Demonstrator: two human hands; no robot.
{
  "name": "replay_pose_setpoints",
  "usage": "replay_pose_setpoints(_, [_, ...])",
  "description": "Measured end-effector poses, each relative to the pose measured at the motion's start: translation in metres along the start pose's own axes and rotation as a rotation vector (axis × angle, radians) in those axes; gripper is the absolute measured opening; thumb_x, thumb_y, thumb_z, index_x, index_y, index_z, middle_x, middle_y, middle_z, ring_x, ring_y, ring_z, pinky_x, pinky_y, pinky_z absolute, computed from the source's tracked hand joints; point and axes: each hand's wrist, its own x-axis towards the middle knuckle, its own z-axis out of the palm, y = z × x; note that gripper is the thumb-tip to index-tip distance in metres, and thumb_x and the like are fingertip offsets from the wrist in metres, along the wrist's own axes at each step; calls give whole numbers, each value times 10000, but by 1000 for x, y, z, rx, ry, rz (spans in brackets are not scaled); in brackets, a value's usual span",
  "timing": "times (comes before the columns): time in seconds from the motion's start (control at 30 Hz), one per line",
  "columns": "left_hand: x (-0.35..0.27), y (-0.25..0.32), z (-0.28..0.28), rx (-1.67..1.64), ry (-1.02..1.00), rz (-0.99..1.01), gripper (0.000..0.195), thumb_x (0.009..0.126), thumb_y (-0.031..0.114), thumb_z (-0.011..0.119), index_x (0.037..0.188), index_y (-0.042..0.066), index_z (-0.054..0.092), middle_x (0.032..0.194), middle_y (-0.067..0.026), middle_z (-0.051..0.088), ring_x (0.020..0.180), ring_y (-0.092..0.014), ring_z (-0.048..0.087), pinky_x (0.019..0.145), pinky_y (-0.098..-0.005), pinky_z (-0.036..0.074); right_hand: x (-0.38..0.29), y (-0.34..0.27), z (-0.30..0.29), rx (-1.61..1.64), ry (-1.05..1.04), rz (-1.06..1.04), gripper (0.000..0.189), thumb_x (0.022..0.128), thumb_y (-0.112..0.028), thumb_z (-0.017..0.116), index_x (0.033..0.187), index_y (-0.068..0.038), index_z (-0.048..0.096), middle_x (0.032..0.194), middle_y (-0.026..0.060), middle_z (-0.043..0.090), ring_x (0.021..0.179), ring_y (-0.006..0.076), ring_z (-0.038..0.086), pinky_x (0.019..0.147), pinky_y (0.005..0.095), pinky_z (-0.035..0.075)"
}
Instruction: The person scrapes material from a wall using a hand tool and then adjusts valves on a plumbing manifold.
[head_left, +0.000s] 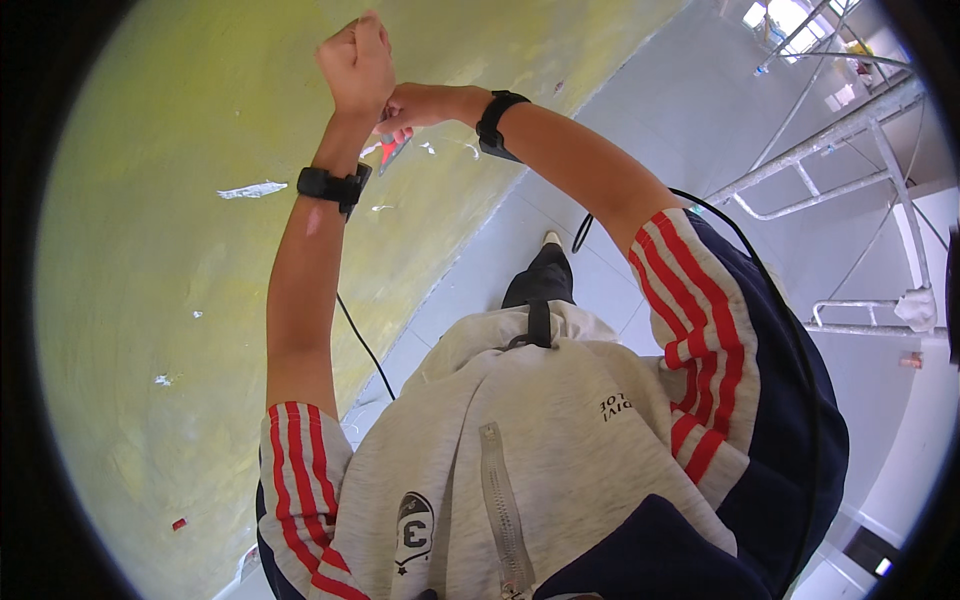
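Note:
My right hand (420, 106) grips a putty knife (388, 154) with a red and grey handle. Its blade points down along a yellow-green wall (180, 300). Just above and to the left, my left hand (358, 64) is curled into a fist close to the same wall. Nothing shows in that fist, though its inner side is hidden from view. The left wrist overlaps the fingertips of the right hand. Around the knife the wall has small white patches (427, 148), and a longer white patch (253, 190) lies left of my left wrist.
Grey floor tiles (517, 225) meet the wall along a slanting edge. On the right stands a metal scaffold (817, 154) with splashes on its bars. A black cable (780, 300) runs over my right sleeve, and another thin cable (364, 341) hangs by the wall.

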Motion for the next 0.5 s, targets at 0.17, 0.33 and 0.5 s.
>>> replay_pose_setpoints(0.17, [7, -15, -3, 53, -75, 67, 437, 966, 170, 476, 556, 29, 418, 506, -6, 409, 465, -84, 370, 440, -267, 285, 13, 11, -1, 68, 32, -66, 280, 909, -365, 593, 883, -87, 596, 774, 67, 666, 702, 168, 617, 669, 316, 485])
replay_pose_setpoints(0.33, [9, -10, -35, -64, -74, -24, 423, 962, 159, 478, 564, 26, 424, 513, -6, 411, 480, -78, 364, 444, -268, 283, 34, -6, 10, 55, -13, -72, 302, 928, -385, 578, 880, -89, 609, 778, 58, 656, 704, 158, 617, 674, 307, 492])
replay_pose_setpoints(0.5, [-27, -1, -62, 96, -17, 74, 407, 955, 149, 482, 574, 25, 414, 515, -2, 384, 481, -79, 343, 445, -272, 271, 31, -23, 58, 70, -2, -74, 325, 928, -404, 591, 885, -83, 608, 775, 57, 654, 719, 158, 622, 683, 302, 494])
